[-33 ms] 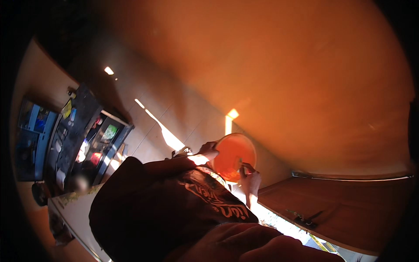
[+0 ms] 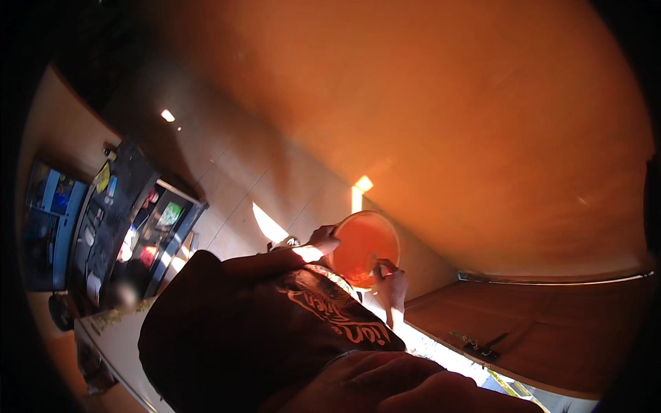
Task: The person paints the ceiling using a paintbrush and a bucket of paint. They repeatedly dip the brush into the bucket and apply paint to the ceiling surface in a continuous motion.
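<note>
A round orange container [image 2: 363, 244], like a bucket or deep bowl, is held in front of my body, its open top facing up. At its left edge my left hand [image 2: 322, 239] is closed on the rim. Over the near right side of the container is my right hand [image 2: 391, 282], with thumb and fingers pinched together. Something small and pale shows at those fingertips, against the orange inside, too small to name. Shadow and glare hide what lies in the bottom of the container.
A large orange-lit wall [image 2: 468, 124] fills the upper right. To the right is a brown door-like panel [image 2: 544, 330] with a dark latch [image 2: 482, 347]. On the left stand a dark cabinet [image 2: 124, 199] with clutter and a blue shelf unit [image 2: 55, 227]. Sunlight patches mark the tiled floor [image 2: 241, 172].
The whole view has shifted slightly, so the container and both hands appear a little further left. My right fingertips sit slightly lower against the container. Both hands keep the same hold.
</note>
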